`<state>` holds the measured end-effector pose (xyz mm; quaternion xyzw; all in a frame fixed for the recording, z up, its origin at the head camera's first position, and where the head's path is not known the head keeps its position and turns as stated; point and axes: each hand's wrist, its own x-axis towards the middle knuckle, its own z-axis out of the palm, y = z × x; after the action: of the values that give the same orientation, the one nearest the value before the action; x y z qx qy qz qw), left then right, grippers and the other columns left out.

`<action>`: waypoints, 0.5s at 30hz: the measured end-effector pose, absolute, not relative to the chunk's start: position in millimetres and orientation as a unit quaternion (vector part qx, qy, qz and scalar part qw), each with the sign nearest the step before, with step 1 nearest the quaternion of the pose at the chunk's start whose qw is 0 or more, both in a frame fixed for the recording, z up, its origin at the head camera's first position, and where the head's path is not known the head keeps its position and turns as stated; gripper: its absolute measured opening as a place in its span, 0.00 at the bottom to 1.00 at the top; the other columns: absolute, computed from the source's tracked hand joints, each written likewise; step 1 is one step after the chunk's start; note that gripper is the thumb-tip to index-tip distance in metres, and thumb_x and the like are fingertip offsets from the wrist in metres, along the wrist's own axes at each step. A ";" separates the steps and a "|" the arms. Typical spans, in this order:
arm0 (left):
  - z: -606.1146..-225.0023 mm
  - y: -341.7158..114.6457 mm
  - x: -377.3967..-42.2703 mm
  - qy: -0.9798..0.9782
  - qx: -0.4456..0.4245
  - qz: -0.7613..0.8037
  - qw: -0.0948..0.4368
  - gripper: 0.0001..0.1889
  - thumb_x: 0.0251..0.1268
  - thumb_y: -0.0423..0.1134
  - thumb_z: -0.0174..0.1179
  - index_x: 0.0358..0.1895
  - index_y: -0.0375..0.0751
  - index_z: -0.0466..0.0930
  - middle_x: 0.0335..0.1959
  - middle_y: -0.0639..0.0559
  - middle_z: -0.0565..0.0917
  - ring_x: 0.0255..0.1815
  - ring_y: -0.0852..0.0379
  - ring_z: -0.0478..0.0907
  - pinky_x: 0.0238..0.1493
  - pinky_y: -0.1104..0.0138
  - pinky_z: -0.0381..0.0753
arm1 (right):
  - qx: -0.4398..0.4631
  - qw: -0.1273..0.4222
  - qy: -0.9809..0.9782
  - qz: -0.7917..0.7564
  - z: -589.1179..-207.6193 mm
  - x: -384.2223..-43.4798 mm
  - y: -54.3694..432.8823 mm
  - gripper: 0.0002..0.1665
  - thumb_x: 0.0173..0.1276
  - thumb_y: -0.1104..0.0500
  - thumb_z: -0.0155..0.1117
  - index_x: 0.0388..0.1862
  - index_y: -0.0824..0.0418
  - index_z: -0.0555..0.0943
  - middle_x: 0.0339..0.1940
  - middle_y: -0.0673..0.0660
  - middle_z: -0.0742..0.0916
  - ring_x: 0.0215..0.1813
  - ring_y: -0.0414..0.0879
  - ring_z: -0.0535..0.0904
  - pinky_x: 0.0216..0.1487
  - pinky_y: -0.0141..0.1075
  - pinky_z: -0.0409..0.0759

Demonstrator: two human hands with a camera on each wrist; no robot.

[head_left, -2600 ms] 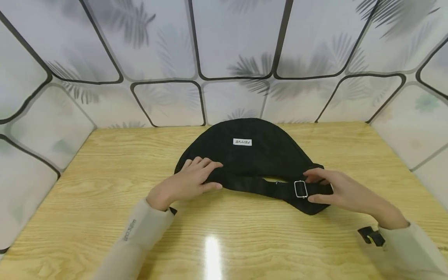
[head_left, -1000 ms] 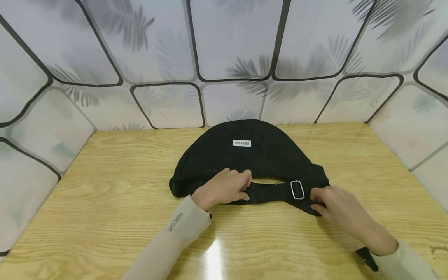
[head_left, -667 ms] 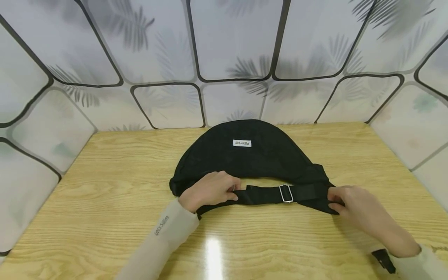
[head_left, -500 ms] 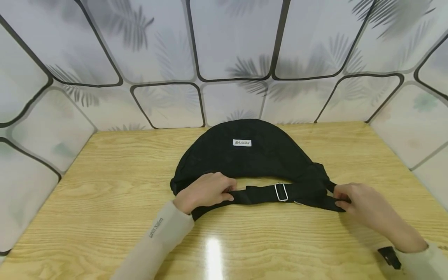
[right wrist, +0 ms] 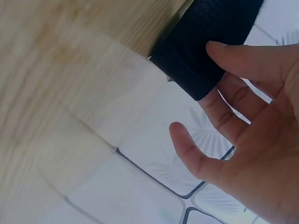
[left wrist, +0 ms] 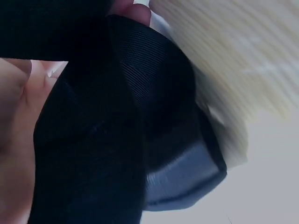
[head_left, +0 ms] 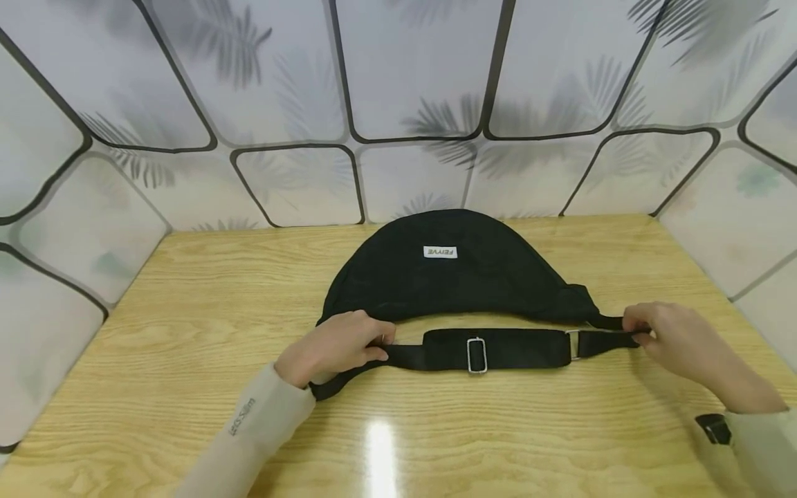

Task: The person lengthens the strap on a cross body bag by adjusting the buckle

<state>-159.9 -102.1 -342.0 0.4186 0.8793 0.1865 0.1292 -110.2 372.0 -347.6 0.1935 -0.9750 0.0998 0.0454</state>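
A black half-moon waist bag (head_left: 448, 283) with a small white label (head_left: 440, 252) lies on the table in the head view, its curved side toward the back wall. Its black strap (head_left: 523, 348) is stretched along the near side, with a silver slider buckle (head_left: 477, 355) and a metal ring (head_left: 573, 344) on it. My left hand (head_left: 339, 346) pinches the strap at its left part. At the right end, my right hand (head_left: 675, 339) pinches the folded strap between thumb and fingers. The right wrist view shows the thumb pressed on the webbing (right wrist: 201, 60), little finger extended.
The pale wooden table (head_left: 205, 297) carries the bag near its middle. Behind it and on both sides stand pale walls (head_left: 417, 76) with dark lines and leaf prints. A bright light reflection (head_left: 381, 456) shows on the front of the tabletop.
Both hands have taken hold of the strap and moved apart, left hand leftward, right hand rightward. The strap is now pulled straighter, the buckle lies further left, and the bag has slid slightly right.
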 end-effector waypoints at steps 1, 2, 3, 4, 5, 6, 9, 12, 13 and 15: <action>-342.3 -103.9 -160.0 0.877 0.423 0.188 0.127 0.11 0.67 0.35 0.68 0.29 0.48 0.75 0.22 0.63 0.72 0.22 0.67 0.65 0.30 0.70 0.70 | 0.191 0.044 -0.976 0.098 -347.1 -110.9 373.3 0.18 0.49 0.79 0.70 0.25 0.57 0.79 0.27 0.53 0.86 0.30 0.55 0.82 0.31 0.51 0.79; -342.5 -105.6 -160.1 0.875 0.428 0.189 0.126 0.11 0.67 0.35 0.68 0.30 0.48 0.75 0.23 0.63 0.73 0.22 0.67 0.66 0.30 0.70 0.70 | 0.189 0.042 -0.976 0.096 -346.4 -111.4 374.4 0.18 0.48 0.79 0.69 0.24 0.57 0.79 0.27 0.54 0.86 0.30 0.56 0.82 0.30 0.52 0.79; -342.7 -107.0 -160.3 0.872 0.433 0.191 0.123 0.10 0.67 0.35 0.68 0.30 0.48 0.76 0.24 0.63 0.74 0.23 0.67 0.66 0.31 0.70 0.71 | 0.191 0.043 -0.976 0.092 -346.3 -111.8 374.8 0.18 0.47 0.79 0.69 0.24 0.57 0.79 0.27 0.53 0.86 0.30 0.56 0.82 0.30 0.52 0.79; -342.9 -108.4 -160.1 0.870 0.437 0.191 0.121 0.10 0.67 0.35 0.68 0.30 0.48 0.76 0.24 0.63 0.74 0.23 0.67 0.66 0.32 0.70 0.71 | 0.193 0.042 -0.976 0.089 -346.0 -111.8 374.9 0.18 0.46 0.78 0.70 0.25 0.57 0.80 0.27 0.52 0.86 0.31 0.56 0.82 0.30 0.52 0.79; -343.4 -109.4 -160.0 0.869 0.440 0.191 0.118 0.10 0.67 0.35 0.68 0.30 0.47 0.76 0.25 0.63 0.74 0.23 0.67 0.66 0.32 0.70 0.71 | 0.198 0.042 -0.975 0.088 -346.3 -111.5 374.3 0.17 0.46 0.78 0.72 0.26 0.57 0.81 0.27 0.52 0.86 0.31 0.56 0.82 0.30 0.52 0.79; -343.9 -109.8 -160.1 0.869 0.441 0.191 0.117 0.10 0.67 0.35 0.68 0.30 0.47 0.76 0.25 0.63 0.75 0.23 0.67 0.66 0.32 0.70 0.72 | 0.204 0.042 -0.974 0.087 -346.9 -111.0 373.1 0.17 0.46 0.76 0.74 0.27 0.57 0.82 0.28 0.50 0.86 0.31 0.54 0.82 0.30 0.50 0.79; -344.1 -109.3 -159.5 0.872 0.439 0.185 0.114 0.11 0.67 0.36 0.69 0.30 0.47 0.76 0.24 0.64 0.74 0.22 0.67 0.66 0.31 0.71 0.70 | 0.232 0.048 -0.968 0.086 -349.9 -109.3 367.0 0.16 0.47 0.70 0.81 0.32 0.57 0.85 0.29 0.44 0.84 0.31 0.46 0.81 0.29 0.44 0.78; -344.9 -108.8 -158.8 0.875 0.436 0.176 0.112 0.12 0.66 0.37 0.69 0.28 0.48 0.75 0.22 0.64 0.72 0.21 0.67 0.64 0.29 0.70 0.68 | 0.256 0.062 -0.961 0.087 -352.9 -108.5 362.0 0.15 0.48 0.66 0.83 0.34 0.56 0.87 0.29 0.42 0.84 0.30 0.40 0.79 0.29 0.39 0.76; -345.0 -109.1 -158.5 0.875 0.438 0.174 0.111 0.12 0.66 0.37 0.70 0.27 0.48 0.75 0.22 0.64 0.72 0.21 0.67 0.64 0.29 0.70 0.68 | 0.263 0.071 -0.958 0.086 -353.5 -108.7 361.3 0.14 0.48 0.65 0.83 0.33 0.56 0.87 0.29 0.42 0.84 0.30 0.40 0.80 0.28 0.39 0.77; -345.5 -110.3 -158.2 0.874 0.443 0.171 0.106 0.13 0.66 0.36 0.70 0.27 0.48 0.75 0.21 0.64 0.72 0.21 0.67 0.64 0.30 0.71 0.69 | 0.274 0.089 -0.954 0.078 -353.8 -108.9 362.2 0.13 0.46 0.66 0.83 0.30 0.54 0.87 0.29 0.44 0.86 0.30 0.43 0.81 0.28 0.40 0.78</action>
<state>-158.2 -110.3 -345.5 0.4429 0.8737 0.1708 0.1062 -108.9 362.2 -353.8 0.2741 -0.9544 0.0781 0.0889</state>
